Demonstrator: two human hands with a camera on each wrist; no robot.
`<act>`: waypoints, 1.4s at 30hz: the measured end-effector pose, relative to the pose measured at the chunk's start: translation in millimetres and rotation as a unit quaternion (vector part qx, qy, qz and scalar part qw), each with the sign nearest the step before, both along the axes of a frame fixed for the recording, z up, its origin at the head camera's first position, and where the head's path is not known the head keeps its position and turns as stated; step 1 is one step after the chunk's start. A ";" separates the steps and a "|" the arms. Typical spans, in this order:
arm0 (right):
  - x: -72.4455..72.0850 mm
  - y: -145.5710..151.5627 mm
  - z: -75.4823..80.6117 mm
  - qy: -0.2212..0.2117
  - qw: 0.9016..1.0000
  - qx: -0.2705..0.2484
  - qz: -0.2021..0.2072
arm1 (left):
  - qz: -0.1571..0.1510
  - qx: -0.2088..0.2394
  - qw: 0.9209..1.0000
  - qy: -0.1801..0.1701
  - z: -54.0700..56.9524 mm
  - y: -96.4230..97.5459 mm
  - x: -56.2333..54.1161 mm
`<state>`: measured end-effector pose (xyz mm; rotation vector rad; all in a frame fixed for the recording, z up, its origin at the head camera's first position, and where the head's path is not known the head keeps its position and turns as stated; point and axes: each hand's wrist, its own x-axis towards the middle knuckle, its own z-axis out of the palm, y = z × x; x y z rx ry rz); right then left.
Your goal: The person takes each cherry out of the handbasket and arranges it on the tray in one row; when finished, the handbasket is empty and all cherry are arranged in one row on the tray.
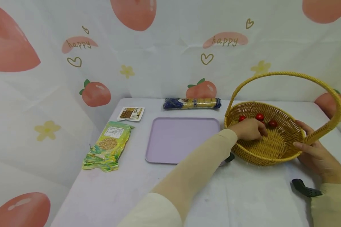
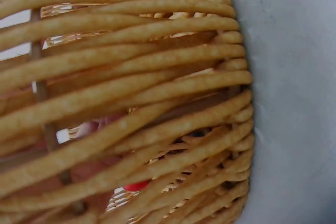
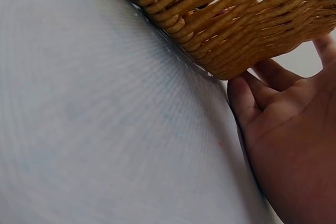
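Note:
A yellow woven basket [image 1: 268, 160] with a tall arched handle stands on the right of the table, tipped slightly. Inside lie several small shiny red fruits that look like cherry tomatoes [image 1: 260, 117]. My left hand [image 1: 248, 128] reaches over the near-left rim, its bent fingers pointing down beside the fruits; whether they pinch one is hidden. In the left wrist view the basket's weave [image 2: 131, 87] covers most of that hand, and a bit of red shows through. My right hand [image 1: 315, 154] grips the basket's right rim, thumb over the edge, fingers [image 3: 275, 74] against the outer wall.
Left of the basket lies a light purple tray [image 1: 183, 138]. Behind it is a blue and yellow long packet [image 1: 191, 103]. A green and yellow bag [image 1: 108, 146] and a small white and brown packet [image 1: 131, 113] lie at the left. A printed cloth hangs behind the table.

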<state>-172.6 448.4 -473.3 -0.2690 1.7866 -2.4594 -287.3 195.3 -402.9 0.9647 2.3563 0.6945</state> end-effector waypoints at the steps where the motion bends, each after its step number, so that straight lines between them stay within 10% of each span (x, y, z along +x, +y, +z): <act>1: 0.3 -0.3 0.5 -0.002 1.000 0.006 0.000 | 0.003 0.014 1.000 -0.003 0.5 -1.4 -0.3; 4: 0.0 -1.6 2.4 -0.013 1.000 0.027 0.000 | 0.028 0.081 0.996 -0.036 3.4 -6.8 0.0; 13: 4.0 -1.8 6.3 -0.016 0.999 0.024 -0.019 | 0.051 0.273 0.950 -0.144 26.6 -28.0 17.1; 21: 6.5 -7.3 8.7 0.017 1.000 -0.009 -0.021 | 0.035 0.453 0.849 -0.271 42.0 -70.4 29.2; 24: 7.5 -9.0 10.3 0.026 0.999 -0.004 -0.019 | 0.038 0.485 0.826 -0.285 45.0 -90.0 30.9; 32: 5.1 -13.0 8.4 0.045 0.998 0.029 -0.024 | 0.097 0.486 0.854 -0.160 42.2 -141.9 29.1; 42: 6.9 -14.4 5.9 -0.002 0.997 0.073 -0.032 | 0.160 0.506 0.826 -0.191 17.9 -194.4 15.7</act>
